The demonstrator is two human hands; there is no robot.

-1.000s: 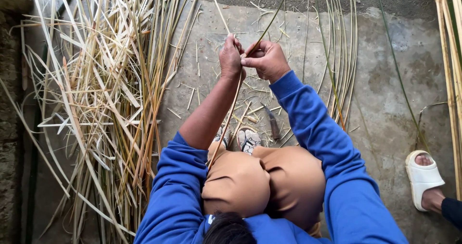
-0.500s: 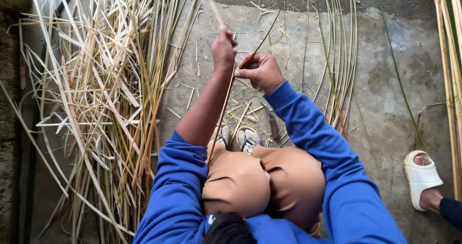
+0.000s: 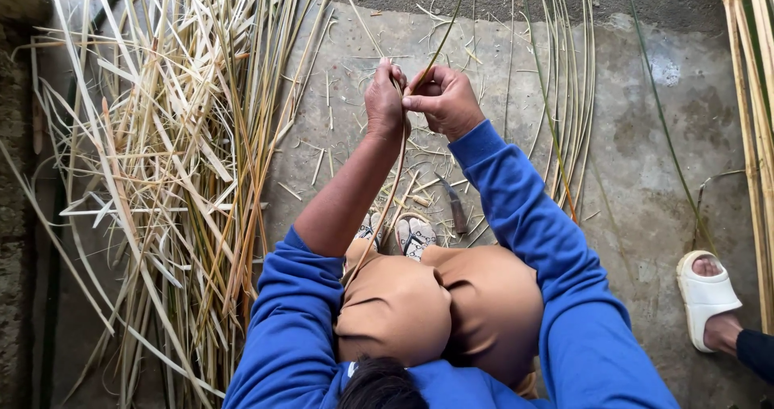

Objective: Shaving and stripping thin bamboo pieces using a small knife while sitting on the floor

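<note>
Holding: both hands grip one long thin cane strip (image 3: 401,147) in front of the knees.
Left hand (image 3: 384,99): fingers shut tight around the strip, up near its top.
Right hand (image 3: 443,99): fingers pinched on the same strip, now touching the left hand.
Change: half a second ago the hands were a little apart; now they are pressed together again, so the pulling looks like it goes bit by bit.
Strip: it runs down from the hands to the lap.
Nearby: a big pile of dry stalks (image 3: 169,167) on the left, a knife (image 3: 456,207) on the ground by the feet, someone's white sandal (image 3: 705,296) on the right.
</note>
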